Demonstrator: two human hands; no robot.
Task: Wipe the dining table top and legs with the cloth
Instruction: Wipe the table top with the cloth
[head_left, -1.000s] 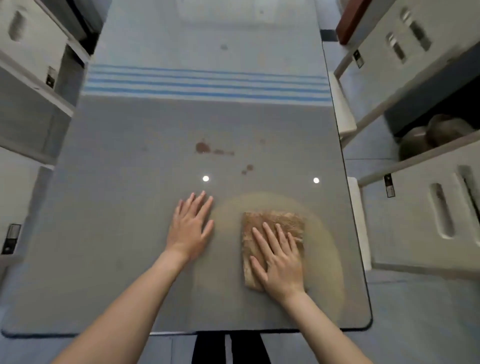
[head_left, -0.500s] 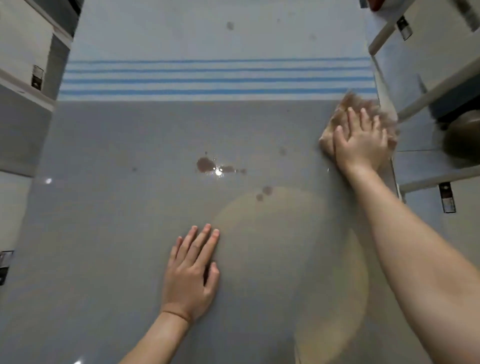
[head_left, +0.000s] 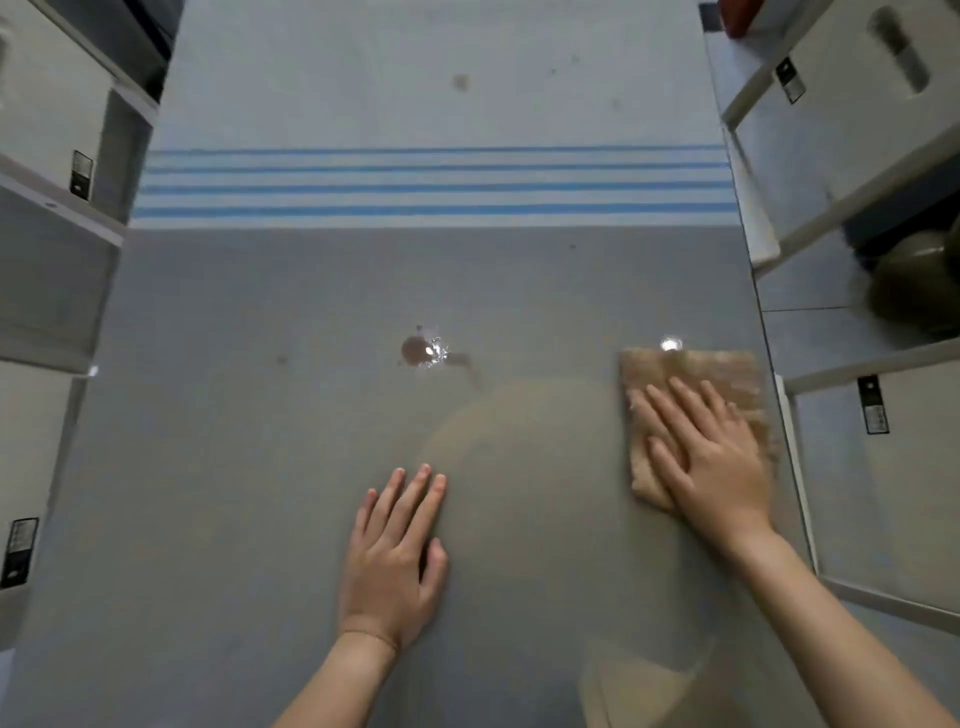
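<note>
A glossy grey dining table (head_left: 234, 467) fills the view, with blue stripes across its far part. A folded tan cloth (head_left: 680, 374) lies flat near the table's right edge. My right hand (head_left: 711, 462) presses flat on the cloth, fingers spread and pointing away from me. My left hand (head_left: 395, 556) rests flat on the bare tabletop to the left, holding nothing. A brown stain (head_left: 414, 351) with a bright wet glint sits in the middle of the table, beyond my left hand. The table legs are hidden.
White chairs (head_left: 852, 171) stand along the right side and white chairs (head_left: 47, 218) along the left, close to the table edges. A dark rounded object (head_left: 914, 286) lies under the right chair. A small faint spot (head_left: 461, 82) marks the far tabletop.
My right hand has pulled the cloth back from the far right edge, near the stripes, toward me along the right side. The left hand stays planted.
</note>
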